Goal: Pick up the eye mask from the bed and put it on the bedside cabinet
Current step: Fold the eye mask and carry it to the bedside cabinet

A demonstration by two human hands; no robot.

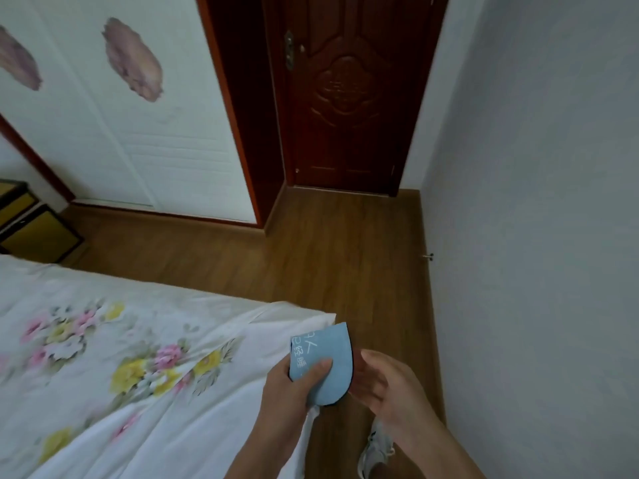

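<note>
The eye mask (321, 354) is light blue with white characters and a dark edge, folded over. My left hand (294, 385) grips it, thumb pressed on its front, just past the bed's corner. Close on the mask's right side is my right hand (383, 382), fingers apart and slightly curled, holding nothing. The bed (103, 357) with a white floral sheet fills the lower left. The bedside cabinet (31, 226), dark-framed with yellow panels, stands at the far left edge beyond the bed.
Wooden floor (345, 254) runs between the bed and the grey wall on the right. A dark brown door (345, 98) is shut straight ahead. White wardrobe doors (131, 115) with flower prints stand at the left. My white shoe (375, 447) shows below.
</note>
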